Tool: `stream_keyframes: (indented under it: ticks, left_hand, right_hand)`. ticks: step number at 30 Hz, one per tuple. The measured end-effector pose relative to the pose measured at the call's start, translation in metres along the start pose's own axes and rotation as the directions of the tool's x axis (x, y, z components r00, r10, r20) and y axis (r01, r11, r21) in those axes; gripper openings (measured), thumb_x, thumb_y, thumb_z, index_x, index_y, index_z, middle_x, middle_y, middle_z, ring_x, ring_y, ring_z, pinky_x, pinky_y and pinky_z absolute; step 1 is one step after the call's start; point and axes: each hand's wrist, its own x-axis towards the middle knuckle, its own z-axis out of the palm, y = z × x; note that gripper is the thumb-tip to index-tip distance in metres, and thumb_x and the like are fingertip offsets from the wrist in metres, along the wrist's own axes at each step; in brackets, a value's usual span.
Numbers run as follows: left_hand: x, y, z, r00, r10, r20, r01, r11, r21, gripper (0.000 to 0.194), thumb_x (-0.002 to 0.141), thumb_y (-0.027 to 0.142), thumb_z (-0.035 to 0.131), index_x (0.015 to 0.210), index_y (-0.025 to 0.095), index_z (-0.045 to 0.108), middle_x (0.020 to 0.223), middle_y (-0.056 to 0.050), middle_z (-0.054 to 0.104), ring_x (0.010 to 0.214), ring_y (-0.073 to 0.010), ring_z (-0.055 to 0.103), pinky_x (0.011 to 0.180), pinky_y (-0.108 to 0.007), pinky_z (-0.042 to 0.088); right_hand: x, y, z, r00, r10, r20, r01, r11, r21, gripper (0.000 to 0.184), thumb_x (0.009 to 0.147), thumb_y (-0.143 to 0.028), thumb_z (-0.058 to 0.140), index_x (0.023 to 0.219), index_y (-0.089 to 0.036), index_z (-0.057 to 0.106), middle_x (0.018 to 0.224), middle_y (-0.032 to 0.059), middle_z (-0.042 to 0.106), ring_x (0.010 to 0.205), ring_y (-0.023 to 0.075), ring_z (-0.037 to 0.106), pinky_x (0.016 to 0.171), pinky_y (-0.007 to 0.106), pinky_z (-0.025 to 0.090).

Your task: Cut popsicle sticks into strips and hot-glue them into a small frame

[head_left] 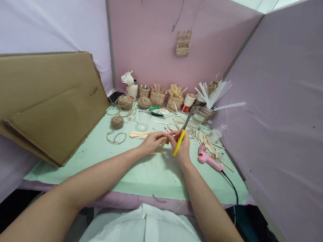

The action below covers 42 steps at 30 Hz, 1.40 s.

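Above the middle of the green table, my two hands meet at the fingertips. My left hand (pixel 152 142) is closed in a pinch on a small flat wooden stick (pixel 162 144), mostly hidden by the fingers. My right hand (pixel 185 147) holds a pair of scissors (pixel 180 142) with yellow handles, its dark blades pointing up and away. The right thumb and forefinger also pinch close to the left fingertips; whether they touch the wood I cannot tell. Behind my left hand lies a row of flat wooden sticks (pixel 138 135), and another stick (pixel 155 153) rests below it.
A pink glue gun (pixel 210 160) with a black cord lies at the right, near scattered stick scraps (pixel 208 145). Twine balls (pixel 117 121), a clear cup (pixel 143 120) and green pliers (pixel 157 114) sit farther back. Stick-filled baskets (pixel 157 98) line the wall; cardboard (pixel 51 105) leans left.
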Motion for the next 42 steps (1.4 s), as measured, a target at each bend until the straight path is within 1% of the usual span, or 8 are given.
stream_keyframes:
  ticks: [4,8,16,19,22,26,33,42]
  left_hand:
    - [-0.0011,0.0015,0.0006,1.000,0.004,0.006,-0.004,1.000,0.010,0.027,0.082,0.033,0.045,0.081,0.014,0.064,0.078,-0.003,0.063,0.078,-0.0148,0.056,0.077,-0.026,0.043]
    - [-0.0023,0.0038,0.0010,1.000,0.012,0.023,-0.011,1.000,-0.025,0.025,0.082,0.032,0.043,0.077,0.015,0.061,0.074,-0.002,0.060,0.074,-0.0135,0.054,0.075,-0.025,0.042]
    - [-0.0021,0.0024,0.0025,0.999,0.015,0.030,-0.014,0.999,-0.033,0.024,0.083,0.032,0.043,0.072,0.015,0.056,0.071,-0.001,0.058,0.071,-0.0126,0.053,0.072,-0.024,0.041]
    - [-0.0030,0.0036,0.0033,1.000,0.007,0.004,-0.007,0.999,-0.032,0.024,0.083,0.032,0.043,0.071,0.016,0.055,0.071,-0.001,0.058,0.071,-0.0127,0.052,0.072,-0.024,0.041]
    - [-0.0041,0.0060,0.0036,0.999,0.016,-0.039,-0.017,1.000,-0.027,0.025,0.083,0.033,0.043,0.070,0.016,0.055,0.070,-0.001,0.058,0.071,-0.0134,0.053,0.073,-0.025,0.042]
    - [-0.0042,0.0066,0.0033,0.997,0.015,-0.073,-0.018,0.999,-0.033,0.023,0.083,0.031,0.044,0.071,0.016,0.055,0.072,-0.002,0.061,0.073,-0.0140,0.054,0.073,-0.025,0.043]
    - [-0.0042,0.0052,0.0041,0.999,-0.004,-0.047,0.003,1.000,-0.028,0.025,0.084,0.032,0.042,0.066,0.017,0.050,0.064,0.002,0.055,0.063,-0.0113,0.049,0.062,-0.023,0.039]
    - [-0.0054,0.0057,0.0037,0.999,0.012,-0.040,-0.016,0.995,-0.103,0.025,0.083,0.033,0.044,0.064,0.017,0.048,0.064,0.001,0.054,0.064,-0.0114,0.049,0.064,-0.023,0.039]
  right_hand:
    - [-0.0004,0.0009,0.0005,1.000,-0.007,0.015,0.007,1.000,0.013,0.029,0.076,-0.031,0.062,0.081,-0.025,0.034,0.082,-0.0029,0.057,0.049,0.0083,0.044,0.049,0.026,0.046]
    - [-0.0007,-0.0014,0.0005,0.999,-0.034,0.005,0.034,0.999,-0.034,0.029,0.076,-0.031,0.062,0.080,-0.025,0.034,0.081,-0.0028,0.058,0.048,0.0086,0.045,0.049,0.025,0.044]
    - [-0.0012,-0.0016,0.0008,0.998,-0.062,-0.010,0.062,0.996,-0.057,0.027,0.076,-0.027,0.062,0.079,-0.024,0.035,0.080,-0.0029,0.060,0.047,0.0079,0.041,0.050,0.024,0.040]
    - [-0.0013,-0.0004,0.0011,0.996,-0.078,-0.034,0.076,0.994,-0.076,0.027,0.076,-0.026,0.062,0.079,-0.023,0.036,0.081,-0.0025,0.061,0.048,0.0071,0.039,0.048,0.023,0.038]
    - [-0.0017,-0.0006,0.0013,0.992,-0.104,-0.066,0.099,0.992,-0.073,0.025,0.077,-0.025,0.062,0.080,-0.023,0.037,0.090,0.0004,0.063,0.048,0.0062,0.037,0.046,0.022,0.036]
    - [-0.0038,-0.0018,0.0023,0.986,-0.150,-0.066,0.146,0.987,-0.069,0.020,0.080,-0.025,0.059,0.088,-0.022,0.041,0.102,0.0037,0.063,0.048,0.0057,0.039,0.048,0.022,0.039]
    - [-0.0082,-0.0017,0.0046,0.989,-0.151,0.011,0.151,0.984,-0.093,0.015,0.083,-0.029,0.057,0.090,-0.022,0.046,0.096,0.0026,0.064,0.048,0.0066,0.039,0.046,0.022,0.042]
    - [-0.0081,-0.0020,0.0062,0.986,-0.167,-0.011,0.164,0.978,-0.133,0.016,0.081,-0.029,0.058,0.088,-0.022,0.046,0.099,0.0040,0.065,0.047,0.0064,0.041,0.050,0.025,0.045]
